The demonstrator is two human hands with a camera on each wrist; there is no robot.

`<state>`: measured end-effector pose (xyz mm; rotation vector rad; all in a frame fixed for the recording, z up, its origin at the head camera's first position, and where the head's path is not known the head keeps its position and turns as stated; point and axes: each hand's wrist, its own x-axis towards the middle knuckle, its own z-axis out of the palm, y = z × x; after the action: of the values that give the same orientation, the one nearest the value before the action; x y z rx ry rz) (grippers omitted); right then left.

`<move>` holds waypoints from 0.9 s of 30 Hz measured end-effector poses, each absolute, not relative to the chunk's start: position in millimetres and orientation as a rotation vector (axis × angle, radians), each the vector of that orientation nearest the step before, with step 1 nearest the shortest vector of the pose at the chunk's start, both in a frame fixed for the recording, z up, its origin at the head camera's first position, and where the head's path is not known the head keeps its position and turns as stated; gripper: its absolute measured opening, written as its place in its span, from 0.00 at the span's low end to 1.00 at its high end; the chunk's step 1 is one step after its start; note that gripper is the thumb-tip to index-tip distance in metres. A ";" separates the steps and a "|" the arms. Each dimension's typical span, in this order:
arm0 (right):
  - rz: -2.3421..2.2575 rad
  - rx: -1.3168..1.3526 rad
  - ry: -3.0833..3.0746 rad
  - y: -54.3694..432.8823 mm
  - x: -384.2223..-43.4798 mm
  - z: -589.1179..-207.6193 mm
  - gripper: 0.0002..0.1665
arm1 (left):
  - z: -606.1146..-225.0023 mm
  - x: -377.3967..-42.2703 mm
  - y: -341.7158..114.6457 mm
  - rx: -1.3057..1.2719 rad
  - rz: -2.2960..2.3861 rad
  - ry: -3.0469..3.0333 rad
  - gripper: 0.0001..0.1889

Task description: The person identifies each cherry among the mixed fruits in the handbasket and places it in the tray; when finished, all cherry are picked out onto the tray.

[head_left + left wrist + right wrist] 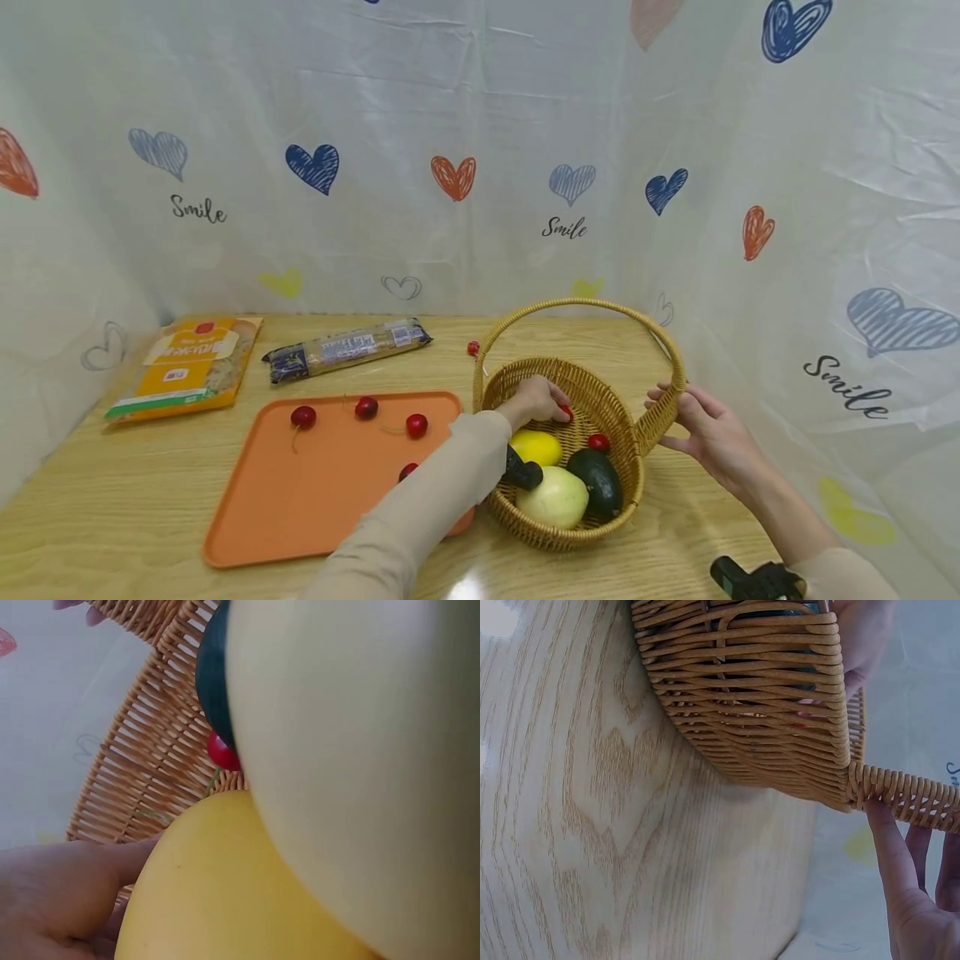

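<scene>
My left hand (536,400) reaches into the wicker basket (555,537) and pinches a red cherry (567,412) at its fingertips; the left wrist view hides that cherry. Inside the basket lie a yellow fruit (537,447), a large pale green round fruit (553,497), a dark green avocado-like fruit (596,483) and another cherry (598,442). At the basket's right side, my right hand (712,429) holds the lower part of the arched handle (660,417), its fingers on both sides of it.
Left of the basket is an orange tray (300,508) with several cherries (303,417). Behind it lie a long pasta packet (348,348) and an orange food bag (187,367). A small red item (473,347) is behind the basket. A printed curtain (480,250) encloses the table.
</scene>
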<state>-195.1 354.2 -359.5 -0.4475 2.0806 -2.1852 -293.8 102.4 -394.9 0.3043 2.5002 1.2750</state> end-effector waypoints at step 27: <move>-2.185 -0.455 2.081 354.8 -195.0 -359.6 0.21 | -371.2 -275.6 89.9 0.438 1.511 2.253 0.13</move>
<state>-195.0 354.8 -359.6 -0.4546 2.0809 -2.1852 -275.6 89.9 -371.2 0.4378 2.2532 1.5109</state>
